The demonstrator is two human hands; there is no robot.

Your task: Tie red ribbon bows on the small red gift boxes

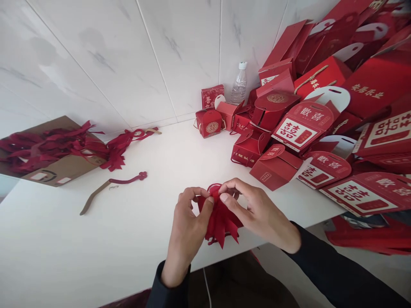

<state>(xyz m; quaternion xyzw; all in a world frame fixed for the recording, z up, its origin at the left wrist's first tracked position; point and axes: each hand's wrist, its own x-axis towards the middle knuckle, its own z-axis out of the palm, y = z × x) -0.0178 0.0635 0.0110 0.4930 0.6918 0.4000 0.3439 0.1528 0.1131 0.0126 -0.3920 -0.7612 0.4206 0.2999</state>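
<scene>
Near the table's front edge lies a red ribbon bow (221,220), its notched tails hanging toward me. My left hand (189,224) pinches its upper left side between thumb and forefinger. From the other side, my right hand (257,209) pinches the top of the bow with thumb and bent forefinger. Under the ribbon sits a small red gift box (236,219), mostly hidden by the bow and my fingers. A thin cord loop shows just above the fingertips.
An open cardboard box (61,171) full of red ribbons stands at left, with a loose ribbon bow (117,147) beside it. A strip with a dark red end (126,180) lies on the white table (128,248). Red gift boxes (297,128) pile up at right; a plastic bottle (239,84) stands by the wall.
</scene>
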